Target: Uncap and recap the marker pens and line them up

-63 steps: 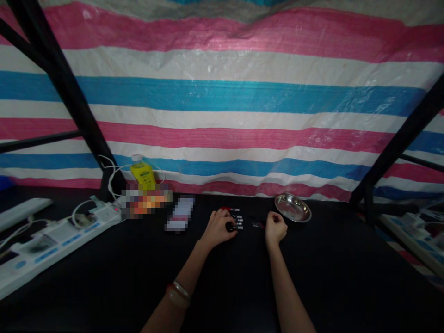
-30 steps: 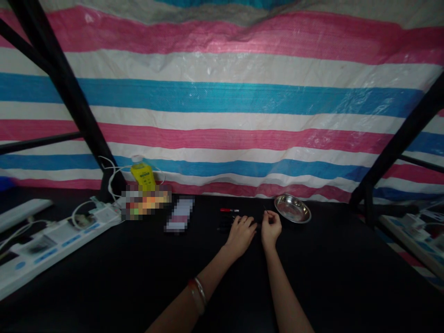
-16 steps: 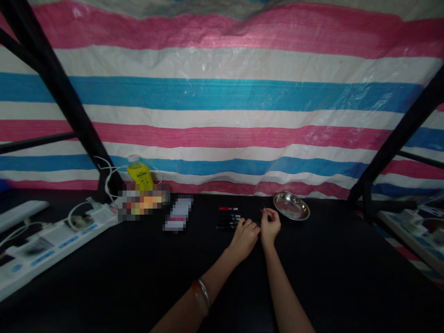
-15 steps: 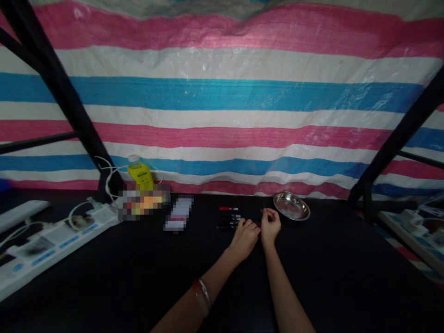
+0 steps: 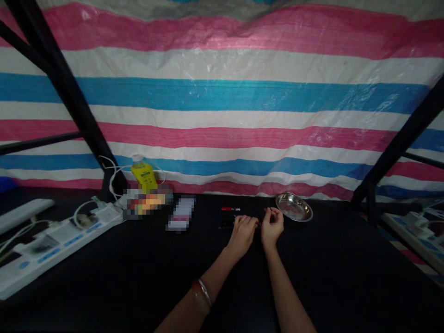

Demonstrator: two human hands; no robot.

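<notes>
My left hand point(image 5: 243, 232) lies with bent fingers over the right ends of several black pens point(image 5: 226, 223) on the black table; what its fingertips grip is hidden. Above these pens is a red pen point(image 5: 230, 209) with a pale right end. Just to the right, my right hand point(image 5: 272, 230) is raised in a pinch, thumb against fingers. Something thin and dark seems to show at its fingertips, too small to name. Beside that hand stands a shallow round metal dish point(image 5: 308, 217), apart from the fingers.
A blurred-out phone-like slab point(image 5: 181, 213) lies left of the pens. Farther left are a pixelated packet point(image 5: 147, 203), a yellow bottle point(image 5: 144, 175) and a white power strip point(image 5: 52, 249) with cables. Black frame posts point(image 5: 74, 106) stand before a striped sheet point(image 5: 222, 97).
My left hand has shifted slightly left, over more of the black pens, widening the gap between my hands. My right hand keeps its pinch near the dish. The whole view has moved a little.
</notes>
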